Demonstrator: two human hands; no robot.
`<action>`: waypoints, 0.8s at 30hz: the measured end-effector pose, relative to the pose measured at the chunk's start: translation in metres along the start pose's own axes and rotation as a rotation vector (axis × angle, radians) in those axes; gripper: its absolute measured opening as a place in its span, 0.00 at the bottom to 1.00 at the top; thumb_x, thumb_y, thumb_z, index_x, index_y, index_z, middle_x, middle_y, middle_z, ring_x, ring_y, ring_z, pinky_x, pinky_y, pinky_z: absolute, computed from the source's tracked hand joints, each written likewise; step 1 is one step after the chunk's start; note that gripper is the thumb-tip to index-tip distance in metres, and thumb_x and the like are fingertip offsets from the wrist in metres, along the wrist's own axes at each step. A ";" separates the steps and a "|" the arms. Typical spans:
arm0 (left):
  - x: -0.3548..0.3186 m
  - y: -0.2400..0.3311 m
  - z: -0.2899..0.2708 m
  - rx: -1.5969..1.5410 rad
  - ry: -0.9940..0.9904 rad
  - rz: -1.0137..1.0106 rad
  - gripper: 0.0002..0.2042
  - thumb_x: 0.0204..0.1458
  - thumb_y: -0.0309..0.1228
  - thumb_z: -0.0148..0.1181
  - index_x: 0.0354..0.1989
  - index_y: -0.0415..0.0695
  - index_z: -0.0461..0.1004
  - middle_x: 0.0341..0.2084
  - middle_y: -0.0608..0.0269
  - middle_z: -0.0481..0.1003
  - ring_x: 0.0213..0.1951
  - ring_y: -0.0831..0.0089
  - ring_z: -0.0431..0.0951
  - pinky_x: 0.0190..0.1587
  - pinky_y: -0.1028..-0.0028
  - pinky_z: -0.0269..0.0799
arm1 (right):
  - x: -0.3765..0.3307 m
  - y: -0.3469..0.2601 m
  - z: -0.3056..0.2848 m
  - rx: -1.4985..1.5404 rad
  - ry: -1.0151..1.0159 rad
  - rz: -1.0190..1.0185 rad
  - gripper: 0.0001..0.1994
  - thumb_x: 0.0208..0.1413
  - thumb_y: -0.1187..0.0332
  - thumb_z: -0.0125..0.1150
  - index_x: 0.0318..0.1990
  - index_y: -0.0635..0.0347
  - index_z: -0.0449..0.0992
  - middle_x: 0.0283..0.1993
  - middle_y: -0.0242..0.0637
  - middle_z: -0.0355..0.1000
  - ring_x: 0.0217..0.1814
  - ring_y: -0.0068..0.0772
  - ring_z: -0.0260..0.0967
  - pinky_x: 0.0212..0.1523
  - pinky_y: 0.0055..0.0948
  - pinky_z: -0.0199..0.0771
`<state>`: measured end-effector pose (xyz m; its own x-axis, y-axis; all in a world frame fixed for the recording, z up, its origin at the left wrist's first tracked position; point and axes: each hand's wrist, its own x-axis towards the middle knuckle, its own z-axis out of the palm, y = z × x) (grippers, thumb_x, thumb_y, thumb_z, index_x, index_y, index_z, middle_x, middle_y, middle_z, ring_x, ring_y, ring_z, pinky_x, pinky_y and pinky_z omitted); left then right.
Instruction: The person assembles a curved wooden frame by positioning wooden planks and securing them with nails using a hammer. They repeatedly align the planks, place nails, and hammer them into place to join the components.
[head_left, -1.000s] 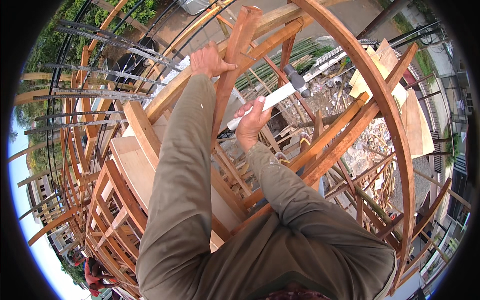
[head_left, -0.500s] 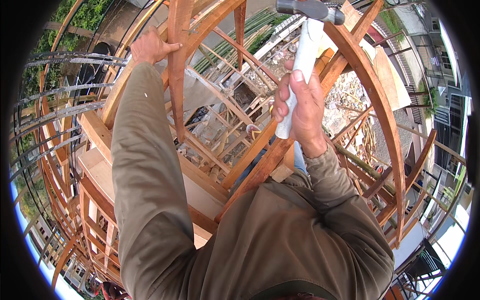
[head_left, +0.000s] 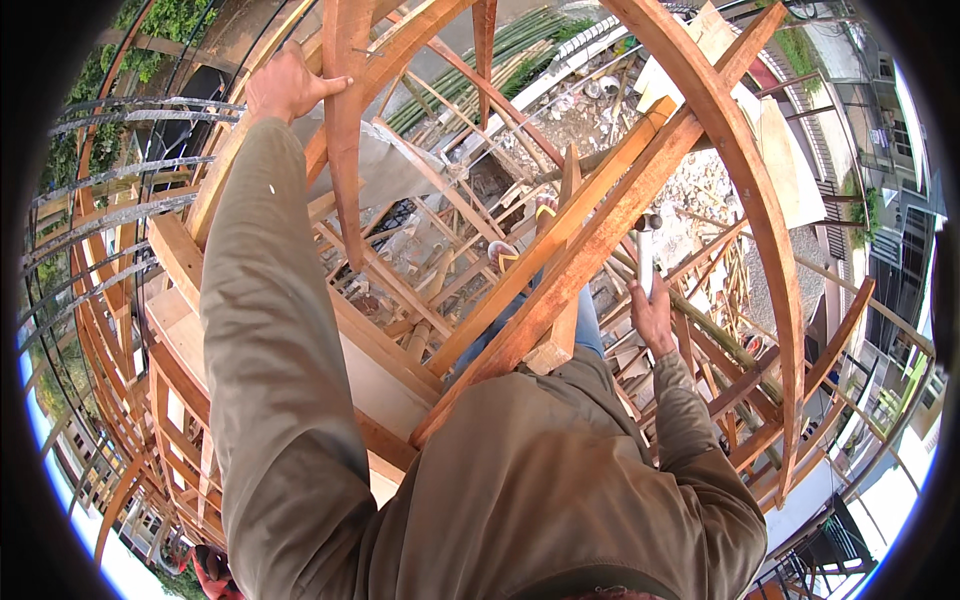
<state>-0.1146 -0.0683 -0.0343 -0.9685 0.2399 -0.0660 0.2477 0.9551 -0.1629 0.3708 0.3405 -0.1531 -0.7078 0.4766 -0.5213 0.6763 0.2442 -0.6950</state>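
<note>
At the upper left, my left hand [head_left: 285, 85] is wrapped over a curved wooden rib [head_left: 228, 165]. Its thumb stretches across to an upright timber [head_left: 342, 140], and the fingertips are partly hidden. A nail [head_left: 373, 52] sticks out of the wood just right of that timber. Lower on the right, my right hand [head_left: 655, 318] grips a hammer [head_left: 645, 258] by its pale handle, with the dark head pointing up. The hammer is beside a long slanting beam [head_left: 590, 265] and apart from it. A short wooden block end [head_left: 550, 355] shows in front of my lap.
A large curved rib [head_left: 755, 190] arcs down the right side. Far below lie scrap wood and rubble [head_left: 600, 100], with green bamboo poles [head_left: 470, 75] behind. Dark cables [head_left: 130, 165] run along the left. My sandalled feet [head_left: 503, 255] show between beams.
My right hand has dropped down and to the right with the hammer, away from the upper middle. My left hand keeps its hold on the rib. The view has shifted slightly.
</note>
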 end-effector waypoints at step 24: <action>0.001 0.006 0.005 -0.002 0.007 -0.061 0.49 0.29 0.73 0.72 0.46 0.36 0.72 0.27 0.44 0.80 0.34 0.48 0.85 0.38 0.54 0.78 | 0.206 -0.196 0.240 0.470 -0.248 -1.066 0.20 0.69 0.57 0.58 0.55 0.68 0.69 0.31 0.36 0.73 0.30 0.27 0.71 0.33 0.31 0.72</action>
<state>-0.1140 -0.0628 -0.0407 -0.9820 0.1826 -0.0489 0.1882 0.9683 -0.1644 0.0434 0.1886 -0.2430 -0.9229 0.0325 0.3836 -0.3814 0.0599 -0.9225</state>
